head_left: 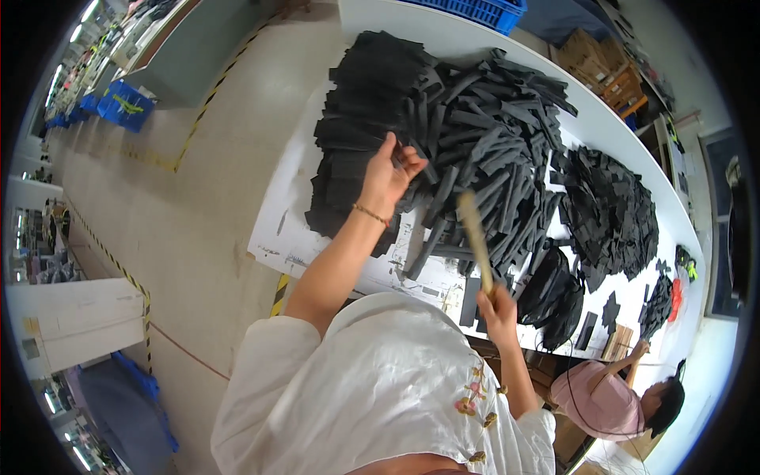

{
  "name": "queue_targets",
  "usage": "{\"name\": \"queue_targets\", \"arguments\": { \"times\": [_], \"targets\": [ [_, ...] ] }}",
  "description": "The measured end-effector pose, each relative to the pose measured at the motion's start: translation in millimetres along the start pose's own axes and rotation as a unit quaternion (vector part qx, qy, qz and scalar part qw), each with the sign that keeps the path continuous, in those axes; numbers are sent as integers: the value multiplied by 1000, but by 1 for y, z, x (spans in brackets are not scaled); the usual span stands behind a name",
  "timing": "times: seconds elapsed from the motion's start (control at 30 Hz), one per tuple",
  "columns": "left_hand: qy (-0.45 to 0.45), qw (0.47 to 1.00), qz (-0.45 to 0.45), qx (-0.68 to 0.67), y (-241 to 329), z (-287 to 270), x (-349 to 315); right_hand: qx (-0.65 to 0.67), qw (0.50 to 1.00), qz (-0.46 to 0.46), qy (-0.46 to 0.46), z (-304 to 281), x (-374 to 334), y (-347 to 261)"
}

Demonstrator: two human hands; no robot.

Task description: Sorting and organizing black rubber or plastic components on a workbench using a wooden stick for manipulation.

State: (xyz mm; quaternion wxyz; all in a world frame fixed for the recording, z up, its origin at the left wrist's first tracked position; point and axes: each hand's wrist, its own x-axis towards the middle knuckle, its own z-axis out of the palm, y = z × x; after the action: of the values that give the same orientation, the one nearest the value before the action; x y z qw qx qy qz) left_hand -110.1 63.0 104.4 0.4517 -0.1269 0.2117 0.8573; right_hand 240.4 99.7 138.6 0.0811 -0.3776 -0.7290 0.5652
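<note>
On the white table (279, 190) lie flat, layered stacks of black strips (360, 91), which look like fabric. Over their right edge is my left hand (391, 172), its fingers bent together on what appears to be a black strip. To the right spreads a loose heap of black strips (495, 146), many of them folded or rolled. My right hand (499, 313), near the table's front edge, is closed around the lower end of a flat, pale wooden stick (477, 237). The stick points up toward the heap and is smeared by motion.
Farther right are a pile of small black pieces (613, 210) and a black plastic bag (550, 293). A co-worker in pink (602, 396) sits at the table's right end. A blue crate (479, 12) stands beyond the back edge; boxes (598, 63) are behind it.
</note>
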Motion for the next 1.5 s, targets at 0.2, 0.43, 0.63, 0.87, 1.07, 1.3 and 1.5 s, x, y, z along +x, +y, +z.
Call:
{"name": "queue_targets", "arguments": {
  "times": [0.2, 0.43, 0.63, 0.87, 1.07, 1.3, 1.5],
  "targets": [
    [-61, 993, -86, 47, -56, 4, -35, 49, 965, -188, 179, 68, 94, -69],
    [50, 996, -66, 44, -70, 28, -57, -100, 918, -318, 213, 95, 138, -61],
    [35, 994, -25, -103, -20, -42, -4, 285, 930, -80, -219, 67, 59, -91],
    [92, 995, 1, 31, -42, 5, -32, 124, 978, -137, 99, 76, 110, -82],
    [71, 993, -64, 62, -59, 10, -45, -7, 957, -228, 181, 102, 129, -72],
    [7, 996, -56, 74, -62, -1, -45, -120, 924, -277, 235, 100, 135, -63],
    [47, 990, -18, 131, -63, 6, -47, -184, 905, -344, 171, 86, 148, -56]
  ]
}}
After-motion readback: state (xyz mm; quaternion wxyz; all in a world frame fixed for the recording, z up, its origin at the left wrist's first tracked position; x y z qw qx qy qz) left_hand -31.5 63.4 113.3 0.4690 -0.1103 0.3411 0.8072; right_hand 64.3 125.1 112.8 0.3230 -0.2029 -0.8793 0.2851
